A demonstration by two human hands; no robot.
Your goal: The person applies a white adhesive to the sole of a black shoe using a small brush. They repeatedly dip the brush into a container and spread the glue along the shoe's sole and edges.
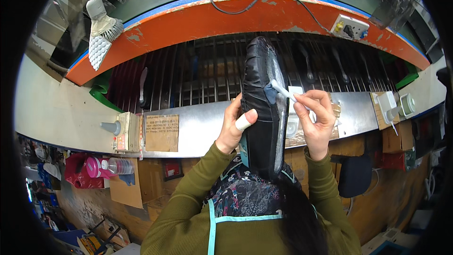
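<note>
Black shoe upper on a last (262,108): held upright at the centre of the frame, sole side turned to the viewer, a pale glossy band along its right edge.

Left hand (234,125): wrapped around the left flank of the shoe, fingers closed on it, the thumb laid across the black surface; a white tape wrap (243,122) is seen on the thumb.

Right hand (315,119): set just right of the shoe, fingers pinched together on the handle of a small white brush (283,90), whose tip touches the shoe's upper right edge.

Sleeves: olive green, ribbed, entering from the lower edge. A dark floral apron with light teal trim (243,198) is seen between them, at lower centre.

Orange arched hood (198,21): spans the upper frame, blue-edged, paint chipped. Below it, a rack of dark metal bars (203,75) runs behind the shoe.

White socket box (349,27): fixed on the hood at upper right, with a black cable leading to it.

White bristle brush (101,33): hangs at upper left.

Metal panel (198,130): runs across mid-frame behind the hands, bearing a brown cardboard label (162,132) and a cream switch box (125,130) at left.

Pink-capped clear bottle (108,166): lies at lower left, beside a red container.
</note>
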